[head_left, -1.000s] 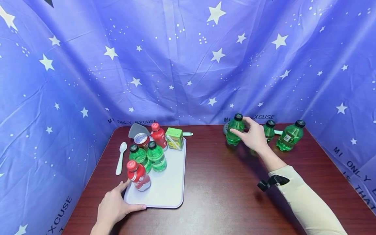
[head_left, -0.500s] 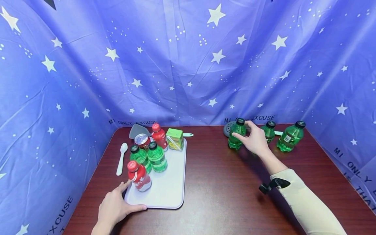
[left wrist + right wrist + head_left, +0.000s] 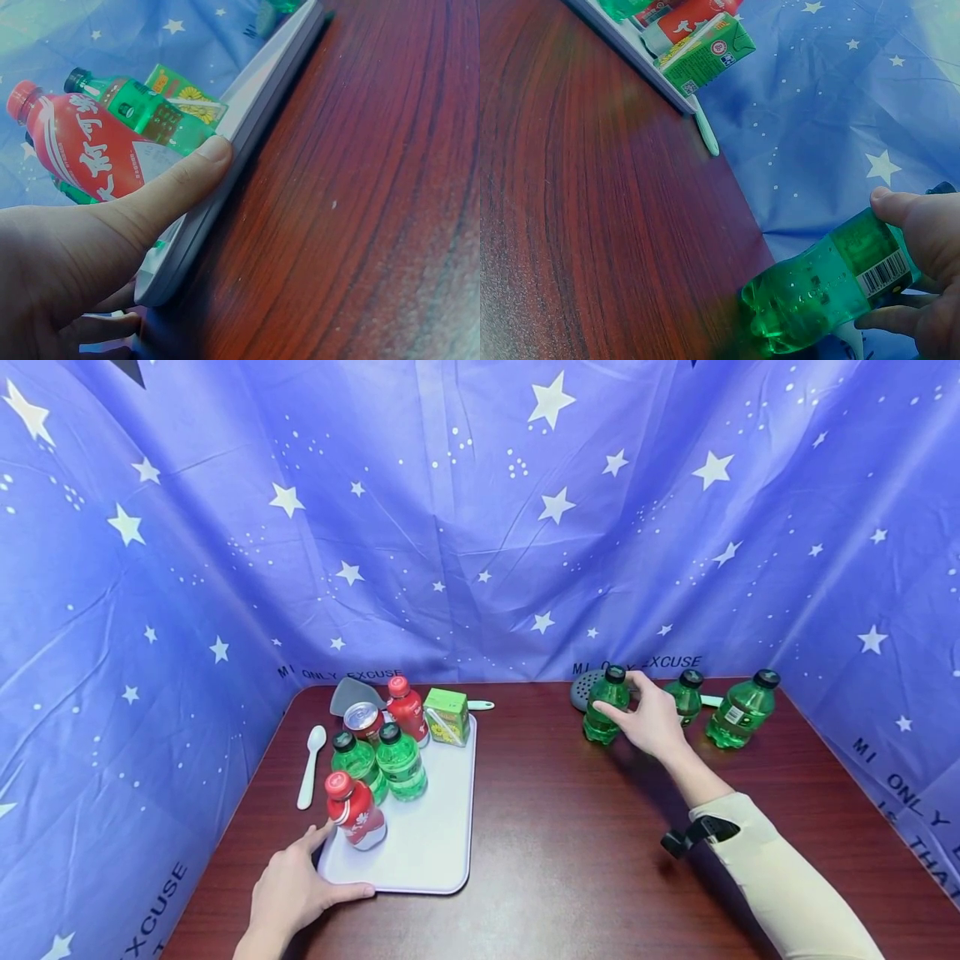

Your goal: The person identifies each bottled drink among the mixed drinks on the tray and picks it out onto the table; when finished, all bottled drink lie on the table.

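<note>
My right hand (image 3: 651, 714) grips a green soda bottle (image 3: 600, 723) with a black cap, thumb on one side and fingers on the other. In the right wrist view the bottle (image 3: 821, 281) shows its barcode, its base close at the table. My left hand (image 3: 291, 885) holds the front left corner of a white tray (image 3: 431, 860), its thumb (image 3: 184, 180) lying along the rim. On the tray stand two red-capped bottles, the nearer red bottle (image 3: 358, 817) beside that hand, two green bottles (image 3: 402, 768), a can (image 3: 363, 720) and a green drink carton (image 3: 447, 717).
To the right stand two more green bottles, one bottle (image 3: 684, 695) partly behind the right hand, the other bottle (image 3: 741, 710) near the table's right edge. A white spoon (image 3: 311, 768) lies left of the tray. Behind lie a grey spatula (image 3: 352, 693) and a slotted utensil (image 3: 583, 689).
My right hand has lowered the green bottle and shifted it slightly to the right; over the last half second it barely moves. My left hand has stayed at the tray's corner.
</note>
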`<state>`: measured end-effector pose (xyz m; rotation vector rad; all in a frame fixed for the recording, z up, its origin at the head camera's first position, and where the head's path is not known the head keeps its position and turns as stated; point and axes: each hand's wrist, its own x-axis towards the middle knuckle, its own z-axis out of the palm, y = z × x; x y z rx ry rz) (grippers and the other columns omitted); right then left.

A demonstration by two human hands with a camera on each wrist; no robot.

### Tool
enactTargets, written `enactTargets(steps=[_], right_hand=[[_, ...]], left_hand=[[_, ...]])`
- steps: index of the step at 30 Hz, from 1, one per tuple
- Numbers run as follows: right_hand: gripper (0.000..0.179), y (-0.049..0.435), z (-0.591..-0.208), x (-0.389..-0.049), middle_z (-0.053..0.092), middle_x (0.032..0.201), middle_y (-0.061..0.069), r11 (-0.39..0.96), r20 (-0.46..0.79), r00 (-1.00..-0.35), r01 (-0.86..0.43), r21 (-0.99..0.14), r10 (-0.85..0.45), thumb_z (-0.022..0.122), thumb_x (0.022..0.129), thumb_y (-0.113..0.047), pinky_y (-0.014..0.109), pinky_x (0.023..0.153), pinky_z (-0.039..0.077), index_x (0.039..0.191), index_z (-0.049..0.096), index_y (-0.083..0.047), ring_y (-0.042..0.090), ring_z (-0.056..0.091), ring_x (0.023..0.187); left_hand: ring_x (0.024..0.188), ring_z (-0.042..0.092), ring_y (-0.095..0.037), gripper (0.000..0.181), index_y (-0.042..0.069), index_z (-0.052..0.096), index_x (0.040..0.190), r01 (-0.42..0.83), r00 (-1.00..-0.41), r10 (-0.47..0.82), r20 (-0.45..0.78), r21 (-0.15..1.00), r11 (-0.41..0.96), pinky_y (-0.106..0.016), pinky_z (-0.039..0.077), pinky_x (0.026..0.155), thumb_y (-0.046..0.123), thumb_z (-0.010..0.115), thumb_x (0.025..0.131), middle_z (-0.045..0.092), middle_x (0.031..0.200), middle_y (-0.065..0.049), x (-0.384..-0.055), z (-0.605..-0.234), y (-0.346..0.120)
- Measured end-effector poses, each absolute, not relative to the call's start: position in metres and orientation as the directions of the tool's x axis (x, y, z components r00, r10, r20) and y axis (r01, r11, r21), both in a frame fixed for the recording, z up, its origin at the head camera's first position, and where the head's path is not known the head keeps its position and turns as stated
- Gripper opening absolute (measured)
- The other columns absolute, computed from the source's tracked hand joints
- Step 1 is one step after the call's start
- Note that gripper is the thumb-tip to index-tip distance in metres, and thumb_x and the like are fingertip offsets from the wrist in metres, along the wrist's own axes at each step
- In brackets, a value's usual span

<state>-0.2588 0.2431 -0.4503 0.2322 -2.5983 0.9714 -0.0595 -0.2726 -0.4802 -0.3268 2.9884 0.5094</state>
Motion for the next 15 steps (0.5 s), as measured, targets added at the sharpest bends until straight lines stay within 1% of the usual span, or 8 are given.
enactTargets(steps=[9, 15], right_hand=[[0.064, 0.2446, -0.4487, -0.2569, 0.07, 0.126, 0.029, 0.75, 0.368, -0.929, -0.275, -0.602, -0.045, 0.082, 0.095, -0.032, 0.056, 0.081, 0.057, 0.14, 0.056, 0.004, 0.042, 0.071, 0.095], [0.067, 0.2463, -0.4471, -0.2557, 0.069, 0.124, 0.03, 0.762, 0.353, -0.933, -0.283, -0.583, -0.076, 0.081, 0.096, -0.032, 0.052, 0.078, 0.055, 0.143, 0.052, 0.006, 0.039, 0.069, 0.091]], left_hand=[[0.126, 0.062, -0.057, 0.136, 0.007, 0.058, 0.152, -0.222, -0.974, -0.191, -0.125, 0.322, 0.92, -0.069, 0.058, 0.087, 0.089, 0.087, 0.047, 0.055, 0.151, -0.035, -0.0593, -0.4791, -0.2724], [0.126, 0.062, -0.057, 0.136, 0.007, 0.058, 0.152, -0.224, -0.973, -0.19, -0.132, 0.32, 0.921, -0.069, 0.057, 0.087, 0.089, 0.087, 0.048, 0.055, 0.151, -0.035, -0.0594, -0.4797, -0.2729]])
